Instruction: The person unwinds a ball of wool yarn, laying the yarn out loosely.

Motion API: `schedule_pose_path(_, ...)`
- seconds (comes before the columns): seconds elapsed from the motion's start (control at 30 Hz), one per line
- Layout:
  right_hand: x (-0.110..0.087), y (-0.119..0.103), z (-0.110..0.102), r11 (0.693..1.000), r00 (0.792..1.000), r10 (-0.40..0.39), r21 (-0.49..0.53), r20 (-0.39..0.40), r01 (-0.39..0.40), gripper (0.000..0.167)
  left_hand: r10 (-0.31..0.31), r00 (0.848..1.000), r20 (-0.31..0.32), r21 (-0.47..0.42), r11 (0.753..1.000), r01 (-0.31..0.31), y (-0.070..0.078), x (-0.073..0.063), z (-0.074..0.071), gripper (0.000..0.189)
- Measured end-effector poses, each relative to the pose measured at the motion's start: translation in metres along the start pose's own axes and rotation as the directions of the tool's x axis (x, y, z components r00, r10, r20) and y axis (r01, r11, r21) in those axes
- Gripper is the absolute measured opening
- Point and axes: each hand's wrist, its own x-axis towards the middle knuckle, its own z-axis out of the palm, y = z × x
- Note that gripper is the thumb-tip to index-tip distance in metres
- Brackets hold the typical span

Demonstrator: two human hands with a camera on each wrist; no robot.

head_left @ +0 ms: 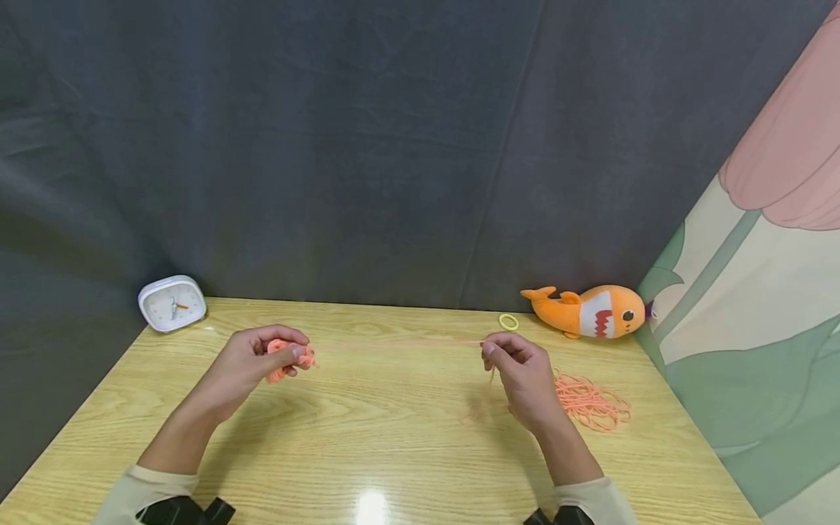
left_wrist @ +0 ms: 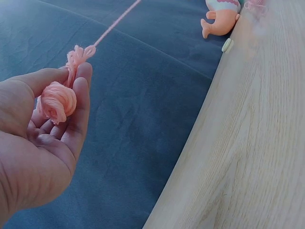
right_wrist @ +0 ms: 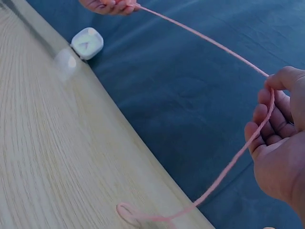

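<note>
My left hand (head_left: 252, 364) pinches a small bundle of salmon-pink yarn (left_wrist: 58, 101) between thumb and fingers, above the left part of the table. A looped tuft of it sticks up past the fingertips in the left wrist view. From there one strand (right_wrist: 205, 37) runs taut across to my right hand (head_left: 521, 372), whose thumb and index finger pinch it. Below that pinch the strand hangs slack past the palm and ends in a small loop on the tabletop, in the right wrist view. Right of the right hand lies a loose heap of the same yarn (head_left: 593, 402).
The wooden table (head_left: 367, 437) backs onto a dark curtain (head_left: 367, 146). A white clock (head_left: 173, 303) stands at its back left corner. An orange plush shark (head_left: 593, 312) and a yellow ring (head_left: 508, 321) lie at the back right. A flower-patterned wall (head_left: 755, 306) borders the right side.
</note>
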Motion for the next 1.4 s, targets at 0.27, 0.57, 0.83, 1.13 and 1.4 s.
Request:
schedule_pose_path(0.27,-0.001,-0.006,-0.013,0.997,0.998,-0.024,0.075,-0.056,0.028,0.014,0.008,1.000,-0.002,0.004,1.000,-0.008,-0.002,0.000,-0.001,0.022)
schedule_pose_path(0.57,-0.001,-0.015,-0.031,0.975,0.990,-0.068,0.202,-0.124,0.092,0.016,0.002,1.000,-0.006,0.015,1.000,-0.001,-0.001,0.000,-0.001,0.029)
schedule_pose_path(0.83,0.000,-0.025,-0.049,0.944,0.974,-0.141,0.273,-0.178,0.186,0.024,0.002,1.000,-0.002,0.025,1.000,-0.002,-0.005,0.001,-0.001,0.032)
schedule_pose_path(1.13,0.001,-0.035,-0.065,0.925,0.959,-0.161,0.304,-0.232,0.229,0.020,0.004,1.000,-0.003,0.024,1.000,-0.004,-0.004,0.003,-0.002,0.036)
schedule_pose_path(1.4,0.001,-0.038,-0.077,0.895,0.942,-0.196,0.343,-0.271,0.285,0.022,-0.008,1.000,-0.007,0.023,1.000,0.008,-0.005,0.003,-0.002,0.025)
